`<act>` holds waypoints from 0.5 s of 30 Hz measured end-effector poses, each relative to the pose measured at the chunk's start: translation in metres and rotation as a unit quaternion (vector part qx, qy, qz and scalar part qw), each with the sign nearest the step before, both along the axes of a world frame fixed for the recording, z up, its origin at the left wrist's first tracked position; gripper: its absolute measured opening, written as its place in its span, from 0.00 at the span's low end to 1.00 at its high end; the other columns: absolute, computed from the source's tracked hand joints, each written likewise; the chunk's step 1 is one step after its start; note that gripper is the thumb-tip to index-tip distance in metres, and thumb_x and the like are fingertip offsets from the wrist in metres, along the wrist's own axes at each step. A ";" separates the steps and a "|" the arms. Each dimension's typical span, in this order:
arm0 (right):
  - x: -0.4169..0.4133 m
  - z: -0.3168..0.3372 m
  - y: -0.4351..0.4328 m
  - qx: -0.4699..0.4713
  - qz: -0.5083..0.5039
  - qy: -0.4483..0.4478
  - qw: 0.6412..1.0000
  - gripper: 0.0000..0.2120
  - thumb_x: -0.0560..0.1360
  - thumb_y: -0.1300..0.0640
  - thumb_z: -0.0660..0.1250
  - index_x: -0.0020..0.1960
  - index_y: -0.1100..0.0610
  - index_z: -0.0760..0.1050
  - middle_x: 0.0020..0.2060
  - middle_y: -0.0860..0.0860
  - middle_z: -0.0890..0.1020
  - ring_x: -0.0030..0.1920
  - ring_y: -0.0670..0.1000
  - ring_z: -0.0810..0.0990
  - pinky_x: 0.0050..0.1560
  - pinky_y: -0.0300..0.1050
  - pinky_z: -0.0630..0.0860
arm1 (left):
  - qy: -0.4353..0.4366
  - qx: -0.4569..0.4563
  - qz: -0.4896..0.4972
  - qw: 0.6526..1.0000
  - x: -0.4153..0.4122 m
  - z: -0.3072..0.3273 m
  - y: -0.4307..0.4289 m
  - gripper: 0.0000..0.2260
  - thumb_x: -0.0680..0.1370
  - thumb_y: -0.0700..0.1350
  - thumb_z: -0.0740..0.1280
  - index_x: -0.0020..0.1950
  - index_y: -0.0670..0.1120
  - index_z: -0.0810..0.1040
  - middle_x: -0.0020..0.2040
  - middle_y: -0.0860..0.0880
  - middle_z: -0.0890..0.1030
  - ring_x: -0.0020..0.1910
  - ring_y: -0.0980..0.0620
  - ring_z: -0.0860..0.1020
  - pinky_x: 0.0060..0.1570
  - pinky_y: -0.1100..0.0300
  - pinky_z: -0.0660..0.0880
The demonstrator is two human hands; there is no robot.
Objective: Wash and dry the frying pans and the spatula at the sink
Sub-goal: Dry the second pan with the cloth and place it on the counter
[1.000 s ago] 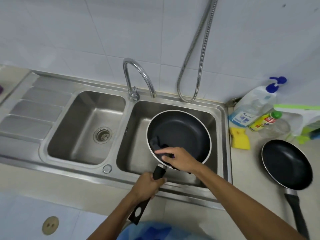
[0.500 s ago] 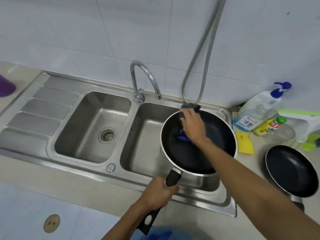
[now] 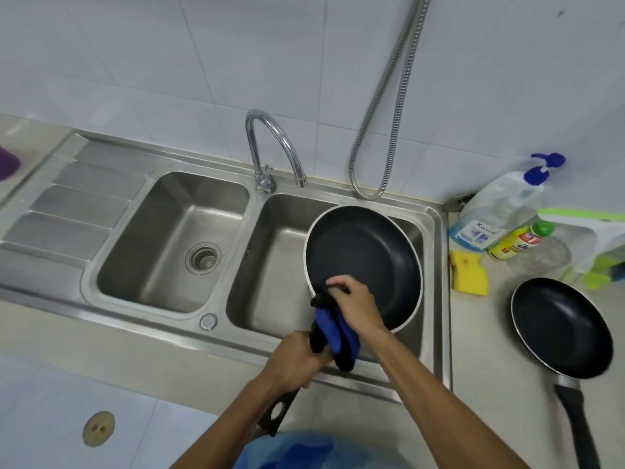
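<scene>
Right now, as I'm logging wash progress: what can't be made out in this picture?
Head view:
Spatula: nowhere in frame.
Right basin drain: hidden by the pan.
Pan handle's neck: covered by the cloth in the right hand and by the left hand.
Second pan handle end: cut off by the bottom edge.
Purple thing: cut off by the left edge.

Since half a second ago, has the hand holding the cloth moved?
Yes. The right hand came from the back rim of the sink, under the hose, to its front rim by the frying pan handle.
</scene>
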State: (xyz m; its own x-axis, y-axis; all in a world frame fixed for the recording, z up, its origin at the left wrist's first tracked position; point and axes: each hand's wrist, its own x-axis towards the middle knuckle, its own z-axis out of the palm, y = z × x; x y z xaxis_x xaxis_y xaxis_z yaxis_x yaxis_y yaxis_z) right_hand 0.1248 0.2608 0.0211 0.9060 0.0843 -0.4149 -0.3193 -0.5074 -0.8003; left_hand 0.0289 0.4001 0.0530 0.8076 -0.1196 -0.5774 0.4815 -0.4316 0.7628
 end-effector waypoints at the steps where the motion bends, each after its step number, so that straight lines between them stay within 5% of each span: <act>1: 0.001 0.005 0.010 0.019 -0.011 -0.006 1.000 0.09 0.75 0.55 0.66 0.49 0.42 0.81 0.50 0.40 0.84 0.53 0.45 0.81 0.57 0.42 0.76 | 0.002 -0.003 0.002 1.000 -0.002 0.001 0.000 0.16 0.77 0.49 0.71 0.32 0.48 0.70 0.23 0.53 0.72 0.21 0.54 0.71 0.25 0.63 0.67; 7: 0.012 0.017 -0.019 -0.078 0.159 -0.080 0.981 0.09 0.74 0.53 0.67 0.53 0.44 0.81 0.50 0.42 0.85 0.52 0.43 0.82 0.56 0.39 0.76 | 0.021 -0.052 0.083 0.995 0.000 0.003 0.010 0.18 0.76 0.45 0.70 0.27 0.49 0.72 0.23 0.48 0.70 0.20 0.51 0.68 0.27 0.60 0.66; 12: 0.099 0.008 -0.102 -0.364 0.271 -0.169 0.875 0.13 0.75 0.52 0.65 0.59 0.50 0.76 0.54 0.56 0.81 0.54 0.62 0.81 0.54 0.54 0.79 | 0.022 -0.062 0.085 0.994 0.000 0.010 0.020 0.16 0.81 0.45 0.69 0.36 0.45 0.69 0.24 0.47 0.69 0.21 0.51 0.68 0.26 0.60 0.68; 15: 0.155 0.011 -0.106 -0.407 0.244 -0.255 0.842 0.13 0.74 0.56 0.67 0.59 0.54 0.76 0.52 0.58 0.80 0.50 0.65 0.80 0.47 0.57 0.79 | 0.043 -0.085 0.080 0.992 -0.005 0.016 0.004 0.16 0.81 0.44 0.69 0.35 0.46 0.69 0.24 0.48 0.70 0.20 0.52 0.68 0.25 0.60 0.67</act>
